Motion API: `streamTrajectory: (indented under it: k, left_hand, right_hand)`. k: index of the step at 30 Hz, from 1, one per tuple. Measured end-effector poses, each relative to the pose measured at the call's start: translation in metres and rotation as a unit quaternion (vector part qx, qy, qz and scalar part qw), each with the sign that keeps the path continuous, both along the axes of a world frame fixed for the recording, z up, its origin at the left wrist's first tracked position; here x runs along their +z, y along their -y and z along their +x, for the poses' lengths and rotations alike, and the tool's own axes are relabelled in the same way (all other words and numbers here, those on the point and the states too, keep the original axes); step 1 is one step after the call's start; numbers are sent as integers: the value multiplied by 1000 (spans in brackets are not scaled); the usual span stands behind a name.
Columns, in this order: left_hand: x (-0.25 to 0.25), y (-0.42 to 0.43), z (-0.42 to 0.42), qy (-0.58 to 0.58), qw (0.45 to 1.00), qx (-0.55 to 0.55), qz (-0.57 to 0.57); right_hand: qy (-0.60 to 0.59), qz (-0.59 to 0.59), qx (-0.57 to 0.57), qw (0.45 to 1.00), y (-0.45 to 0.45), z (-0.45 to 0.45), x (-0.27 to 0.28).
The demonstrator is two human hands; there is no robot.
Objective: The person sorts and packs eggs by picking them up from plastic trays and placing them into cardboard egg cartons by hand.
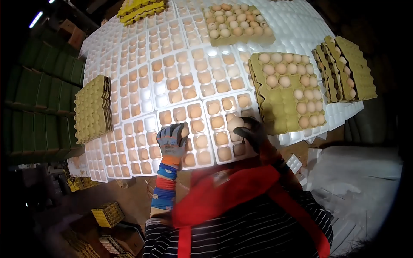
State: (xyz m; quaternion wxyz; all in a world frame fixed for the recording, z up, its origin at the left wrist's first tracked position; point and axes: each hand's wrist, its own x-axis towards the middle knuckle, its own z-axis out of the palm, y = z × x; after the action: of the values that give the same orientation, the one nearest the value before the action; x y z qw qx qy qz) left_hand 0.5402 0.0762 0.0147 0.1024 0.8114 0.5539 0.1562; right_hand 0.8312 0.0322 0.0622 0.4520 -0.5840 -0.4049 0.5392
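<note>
My left hand (172, 141), in a grey work glove, is over the left side of a white foam egg tray (208, 137). Its fingers are curled against an egg (185, 130), which shows at the thumb side. In my right hand (254, 132), in a dark glove, a pale egg (235, 124) is pinched above the neighbouring white tray (210, 107). Brown eggs sit singly in the cells of both trays. Just right of that hand lies a tan pulp egg flat (275, 112), partly filled, with bare cups at its lower left and middle.
Many white foam trays with eggs cover the table. A full pulp flat (238, 39) lies at the back. Stacked pulp flats stand at left (92, 109) and right (344, 71); yellow flats (142, 10) are far back. Green boxes (41, 90) line the left; plastic wrapping (352, 185) lies at right.
</note>
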Motion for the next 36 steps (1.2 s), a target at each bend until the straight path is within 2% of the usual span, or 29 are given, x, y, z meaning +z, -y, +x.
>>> streamTrajectory:
  k: [1, 2, 4, 5, 6, 8, 9, 12, 13, 16, 18, 19, 20, 22, 23, 24, 26, 27, 29, 32, 33, 36]
  left_hand:
    - [4, 2, 6, 55, 997, 27, 43]
    - [6, 5, 9, 141, 987, 33, 71]
    - [-8, 21, 11, 356, 923, 144, 17]
    - [-5, 29, 12, 423, 881, 202, -60]
    - [-25, 34, 2, 491, 848, 186, -68]
    - [-24, 41, 0, 504, 842, 179, -67]
    - [-23, 49, 0, 479, 853, 197, -60]
    - [-23, 62, -7, 503, 841, 197, -36]
    - [-15, 69, -8, 478, 851, 212, -39]
    - [-16, 82, -27, 399, 877, 268, 5]
    - [-3, 98, -38, 478, 805, 352, -10]
    - [-28, 110, -49, 477, 788, 383, 76]
    - [-13, 113, -46, 456, 791, 396, 102]
    - [11, 118, -61, 206, 922, 327, 37]
    - [1, 117, -64, 83, 942, 301, 120]
    - [-4, 118, -66, 61, 940, 316, 116]
    - [1, 113, -62, 20, 934, 339, 110]
    - [5, 113, -59, 34, 924, 374, 78]
    - [1, 114, -65, 5, 931, 356, 76]
    - [9, 112, -64, 17, 935, 352, 35]
    - [9, 110, -65, -2, 937, 347, 39]
    - [14, 105, -61, -45, 934, 352, 32]
  right_hand:
    - [-23, 38, 23, 999, 3, 3, -7]
    - [-47, -3, 28, 999, 7, 8, -8]
    - [-95, -80, 44, 991, 11, 12, 2]
    - [-54, -65, 75, 994, 9, 14, 11]
    - [-52, -55, 87, 993, 12, 13, 0]
    - [11, -57, 142, 988, 7, 11, 14]
    - [43, -22, 163, 985, 6, 9, 9]
    - [114, 83, 231, 963, -2, 0, -10]
    - [120, 115, 257, 952, -5, -2, -15]
    - [101, 81, 262, 956, -12, -23, -27]
    - [150, 134, 237, 951, -17, -46, -25]
    - [188, 112, 274, 936, -21, -55, -19]
    - [213, 154, 281, 923, -25, -66, -11]
    - [261, 236, 293, 889, -35, -91, 3]
    - [281, 269, 290, 874, -41, -106, -3]
    - [270, 263, 311, 873, -49, -118, -2]
    - [398, 295, 314, 810, -66, -148, 5]
    - [428, 288, 314, 797, -72, -159, 3]
    - [488, 273, 311, 769, -84, -177, -8]
    - [524, 251, 350, 735, -101, -195, -12]
    - [493, 241, 365, 752, -107, -202, -8]
    - [524, 254, 396, 710, -131, -245, -22]
